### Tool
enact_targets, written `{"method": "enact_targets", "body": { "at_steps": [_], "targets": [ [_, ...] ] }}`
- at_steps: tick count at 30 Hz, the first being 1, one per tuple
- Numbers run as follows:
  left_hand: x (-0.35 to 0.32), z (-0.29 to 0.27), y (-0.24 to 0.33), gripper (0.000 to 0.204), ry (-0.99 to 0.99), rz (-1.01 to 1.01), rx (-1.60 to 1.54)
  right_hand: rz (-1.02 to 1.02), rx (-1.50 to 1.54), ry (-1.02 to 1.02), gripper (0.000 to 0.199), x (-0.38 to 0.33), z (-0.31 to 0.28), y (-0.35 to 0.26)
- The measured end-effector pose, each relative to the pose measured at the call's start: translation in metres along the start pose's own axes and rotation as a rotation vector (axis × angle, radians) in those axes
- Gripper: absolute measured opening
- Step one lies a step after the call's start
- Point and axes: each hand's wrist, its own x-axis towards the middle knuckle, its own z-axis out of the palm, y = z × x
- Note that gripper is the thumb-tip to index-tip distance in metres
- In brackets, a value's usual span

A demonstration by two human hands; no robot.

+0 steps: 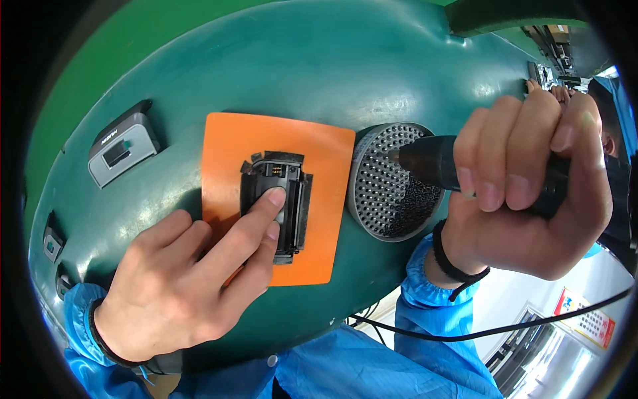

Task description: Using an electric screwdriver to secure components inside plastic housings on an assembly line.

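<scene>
Lettering [107, 136] marked a grey cover [138, 146]; my right grip [531, 193] clutched a screwdriver [432, 162]; my left grip [183, 286] touched a case [291, 226] (thumb hidden; closed, I couldn't tell).

Assembly workshop, by look of it: green bench [266, 73], black powered screwdriver [432, 161], round holed tray [354, 206] with small dark screws [420, 205], orange mat [319, 259], grey casings [139, 151], blue work smock [352, 362], second person [610, 106] at far right.

Left fingers [274, 197] touch a casing [296, 219]; right fingers [520, 153] grip a probable screwdriver [430, 161].
</scene>
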Motion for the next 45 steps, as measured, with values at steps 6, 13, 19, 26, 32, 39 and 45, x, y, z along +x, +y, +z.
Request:
{"method": "enact_targets", "body": {
  "at_steps": [6, 13, 19, 26, 32, 39, 45],
  "targets": [
    [-0.007, 0.006, -0.008, 0.052, 0.047, -0.027, -0.081, -0.012, -0.012, 0.325, 0.019, 0.000, 0.025, 0.001],
    [-0.013, 0.012, -0.011, 0.054, 0.030, -0.038, -0.120, -0.029, 0.150, 0.089, 0.016, -0.011, 0.029, -0.050],
    [-0.016, 0.016, -0.005, 0.049, 0.068, -0.078, -0.182, 0.105, 0.144, -0.016, 0.017, -0.043, 0.044, -0.061],
    [-0.014, 0.016, -0.006, 0.034, 0.146, -0.058, -0.145, 0.233, 0.075, -0.045, 0.017, -0.044, 0.054, -0.064],
    [-0.017, 0.016, -0.005, 0.026, 0.147, -0.049, -0.152, 0.271, -0.003, -0.167, 0.017, -0.017, 0.086, -0.055],
    [-0.016, 0.020, -0.002, 0.028, 0.226, -0.077, -0.146, 0.329, -0.107, -0.257, 0.016, -0.013, 0.094, -0.052],
    [-0.012, 0.020, 0.012, 0.037, 0.337, -0.277, -0.217, 0.165, 0.017, -0.216, 0.019, -0.032, 0.097, -0.036]
  ]
}}
